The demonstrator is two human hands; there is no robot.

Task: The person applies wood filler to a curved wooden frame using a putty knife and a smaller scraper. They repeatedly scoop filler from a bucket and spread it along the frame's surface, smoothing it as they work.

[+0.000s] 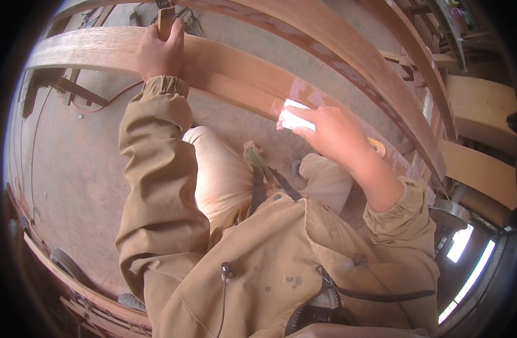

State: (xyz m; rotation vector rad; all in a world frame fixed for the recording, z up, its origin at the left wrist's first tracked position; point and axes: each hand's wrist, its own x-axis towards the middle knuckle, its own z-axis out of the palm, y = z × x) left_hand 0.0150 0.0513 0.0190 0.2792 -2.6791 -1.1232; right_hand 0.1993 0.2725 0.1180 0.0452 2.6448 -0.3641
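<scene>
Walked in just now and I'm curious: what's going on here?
A person is working over a long, curved wooden board. The left hand, over the board, grips a wooden-handled tool whose kind I can't make out. The right hand holds a white pad or folded cloth at the board, beside pinkish patches on the wood. Another curved board lies just beyond.

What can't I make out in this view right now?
Head view:
Wooden-handled tool: top end cut off by the upper edge; lower handle hidden by the left hand.
White pad: underside faces away, toward the curved wooden board; glare washes out its surface.
Yellow object: partly hidden behind the right hand.
</scene>
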